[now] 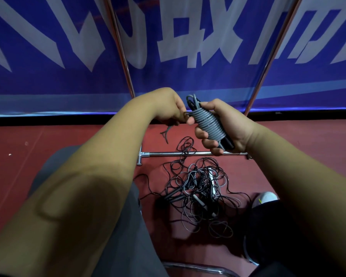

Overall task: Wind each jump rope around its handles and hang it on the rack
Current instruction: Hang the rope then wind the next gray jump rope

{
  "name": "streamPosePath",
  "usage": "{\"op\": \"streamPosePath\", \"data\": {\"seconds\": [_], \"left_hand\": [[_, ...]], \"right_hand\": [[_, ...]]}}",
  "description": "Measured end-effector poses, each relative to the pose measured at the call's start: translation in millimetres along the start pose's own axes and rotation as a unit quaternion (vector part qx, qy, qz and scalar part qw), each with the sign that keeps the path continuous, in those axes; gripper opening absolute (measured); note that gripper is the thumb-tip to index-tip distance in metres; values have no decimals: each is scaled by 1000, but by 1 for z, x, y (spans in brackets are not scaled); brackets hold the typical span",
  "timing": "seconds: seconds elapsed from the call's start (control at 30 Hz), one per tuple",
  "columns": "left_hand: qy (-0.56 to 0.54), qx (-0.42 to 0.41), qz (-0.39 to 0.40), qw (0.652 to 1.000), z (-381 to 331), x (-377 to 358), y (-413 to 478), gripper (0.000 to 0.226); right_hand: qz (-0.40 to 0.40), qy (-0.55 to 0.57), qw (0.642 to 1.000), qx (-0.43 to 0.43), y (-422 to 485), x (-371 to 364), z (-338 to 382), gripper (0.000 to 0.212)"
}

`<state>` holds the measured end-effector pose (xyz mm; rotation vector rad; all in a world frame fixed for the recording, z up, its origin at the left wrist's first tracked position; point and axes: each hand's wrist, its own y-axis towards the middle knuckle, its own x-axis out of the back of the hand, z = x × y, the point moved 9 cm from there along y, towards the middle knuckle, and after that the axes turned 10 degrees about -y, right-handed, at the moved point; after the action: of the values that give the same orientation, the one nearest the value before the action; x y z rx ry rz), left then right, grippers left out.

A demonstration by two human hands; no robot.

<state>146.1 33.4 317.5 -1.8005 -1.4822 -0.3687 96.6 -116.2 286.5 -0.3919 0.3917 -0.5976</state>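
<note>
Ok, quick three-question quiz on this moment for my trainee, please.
1. True or false: the grey plastic jump rope, coiled round its black handles, already hangs on the chrome metal rack.
2. Fill in: the tangled pile of black and grey ropes lies on the red ____.
3. What does the right hand grip? A the coiled rope; B the rack; C the pile.
Key: 1 false; 2 floor; 3 A.

I see the grey jump rope (209,124) wound in tight coils round its black handles (227,143), tilted, above the rack's floor bar (164,154); its loose end dangles left. A tangled heap of black and grey ropes (200,188) lies just this side of that bar.
</note>
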Motion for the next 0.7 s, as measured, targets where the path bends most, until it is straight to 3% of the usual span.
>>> {"op": "streamPosePath", "data": {"seconds": [0.33,0.43,0.57,0.7], "left_hand": [[-61,-77,38,994,-27,-4,-14,18],[-39,-91,21,995,-34,-3,-17,22],[-16,-120,-27,992,-43,3,-17,20],[15,-133,-35,990,-46,5,-14,20]], "right_hand": [[108,-64,989,-78,-4,-20,-29,53],[70,-107,987,-93,1,-9,-34,55],[1,-116,990,-84,8,9,-33,29],[-90,-130,984,-83,10,30,-31,43]]}}
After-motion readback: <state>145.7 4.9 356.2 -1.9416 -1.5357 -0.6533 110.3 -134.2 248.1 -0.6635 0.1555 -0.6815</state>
